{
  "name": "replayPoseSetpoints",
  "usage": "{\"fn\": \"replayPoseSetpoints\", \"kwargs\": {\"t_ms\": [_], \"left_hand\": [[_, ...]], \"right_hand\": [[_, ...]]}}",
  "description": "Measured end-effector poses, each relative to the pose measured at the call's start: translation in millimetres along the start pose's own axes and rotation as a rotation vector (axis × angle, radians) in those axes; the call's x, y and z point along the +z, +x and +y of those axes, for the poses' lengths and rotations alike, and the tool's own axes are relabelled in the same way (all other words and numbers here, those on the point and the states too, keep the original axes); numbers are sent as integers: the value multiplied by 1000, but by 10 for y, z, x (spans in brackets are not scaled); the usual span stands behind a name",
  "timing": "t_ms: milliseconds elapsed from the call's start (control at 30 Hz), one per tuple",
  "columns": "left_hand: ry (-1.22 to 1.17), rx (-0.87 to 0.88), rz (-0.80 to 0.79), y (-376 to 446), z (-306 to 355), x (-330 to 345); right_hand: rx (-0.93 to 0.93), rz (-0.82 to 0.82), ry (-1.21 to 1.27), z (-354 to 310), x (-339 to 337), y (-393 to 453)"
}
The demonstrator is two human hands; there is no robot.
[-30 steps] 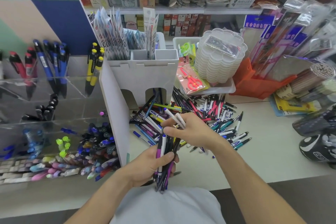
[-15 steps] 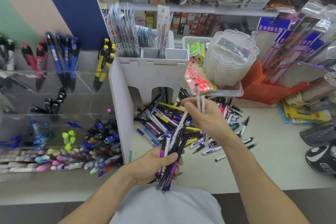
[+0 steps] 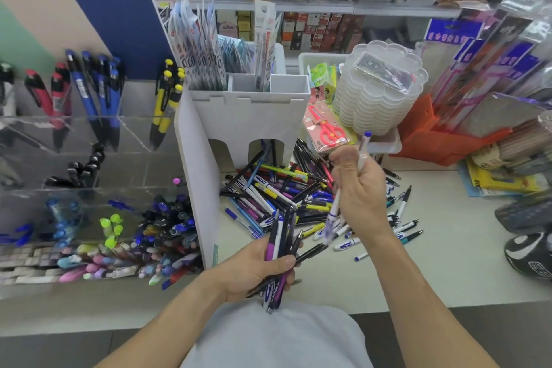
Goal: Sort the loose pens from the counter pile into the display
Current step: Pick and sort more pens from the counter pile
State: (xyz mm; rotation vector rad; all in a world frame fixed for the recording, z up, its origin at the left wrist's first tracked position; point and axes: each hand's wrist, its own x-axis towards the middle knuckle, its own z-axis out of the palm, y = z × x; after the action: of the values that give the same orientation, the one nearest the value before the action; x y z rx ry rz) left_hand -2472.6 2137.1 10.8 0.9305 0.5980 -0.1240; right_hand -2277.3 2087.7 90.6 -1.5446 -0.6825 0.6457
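A loose pile of pens (image 3: 277,194) lies on the pale counter in front of a white divider stand. My left hand (image 3: 254,273) grips a bundle of dark, purple and white pens (image 3: 279,251) near my body. My right hand (image 3: 357,191) is raised over the pile and holds white pens with blue caps (image 3: 363,148), one end pointing up and another slanting down below the palm. The clear acrylic display (image 3: 89,158) stands at the left, with upright pens in its upper bins and heaped pens in the lower tray.
The white divider stand (image 3: 248,110) separates display and pile. Behind the pile sit a stack of clear trays (image 3: 379,92), packaged red scissors (image 3: 327,128) and an orange holder (image 3: 442,140). A black-and-white object (image 3: 528,254) lies at the right edge.
My right hand rose from the bundle in my left hand and moved up and right over the pile, carrying white pens. The left hand kept its bundle in place.
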Motion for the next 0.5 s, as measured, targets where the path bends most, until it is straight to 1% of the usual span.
{"fn": "replayPoseSetpoints", "kwargs": {"t_ms": [33,100,167,200,300,433,500], "left_hand": [[7,5,4,2,-1,-4],[6,21,-8,9,-3,2],[8,37,-13,19,-3,17],[18,39,-6,20,4,26],[46,60,2,9,14,63],[55,51,21,-5,-1,59],[47,41,32,-11,1,44]], "right_hand": [[40,-74,-101,7,-17,-11],[135,-309,-377,63,-6,-76],[199,-503,-529,153,44,-162],[196,-553,-584,198,75,-199],[191,-568,-718,250,142,-230],[233,-580,-687,259,117,-174],[258,-618,-643,245,86,-155]]}}
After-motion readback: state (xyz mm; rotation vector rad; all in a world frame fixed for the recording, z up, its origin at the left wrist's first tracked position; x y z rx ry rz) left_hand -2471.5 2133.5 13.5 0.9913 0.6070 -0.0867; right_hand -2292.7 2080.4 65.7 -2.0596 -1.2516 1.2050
